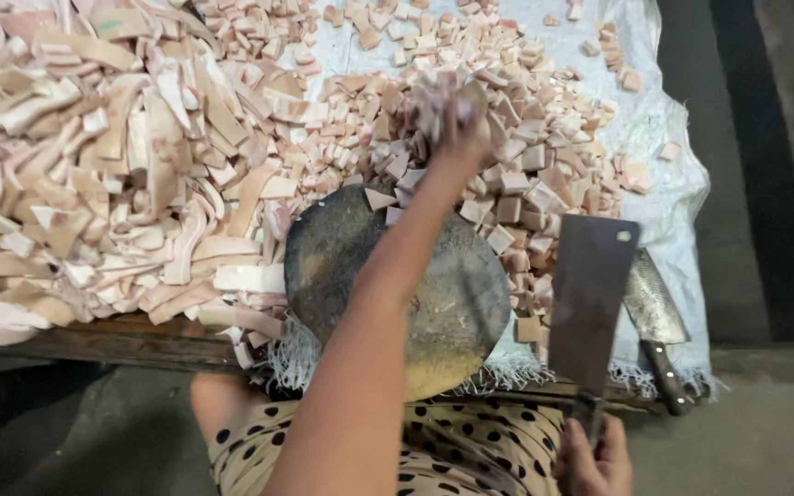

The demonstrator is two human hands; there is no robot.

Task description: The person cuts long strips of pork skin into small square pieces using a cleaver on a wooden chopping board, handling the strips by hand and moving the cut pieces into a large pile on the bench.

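Observation:
My left hand (459,129) is stretched out past a dark round chopping block (328,257), over a heap of small pale-pink meat cubes (535,174). Its fingers are closed around a blurred handful of cut pieces (434,96). My right hand (592,461) is low at the bottom right and grips the handle of a broad rectangular cleaver (590,294). The blade stands upright just right of the block. A big pile of long pale meat strips (112,165) fills the left side, touching the block's left edge.
A second, narrower knife (656,317) lies on the white woven sack (659,119) right of the cleaver. The sack lies on a wooden platform (121,342). Grey concrete floor (765,230) runs along the right. My polka-dot clothing (470,441) is at the bottom.

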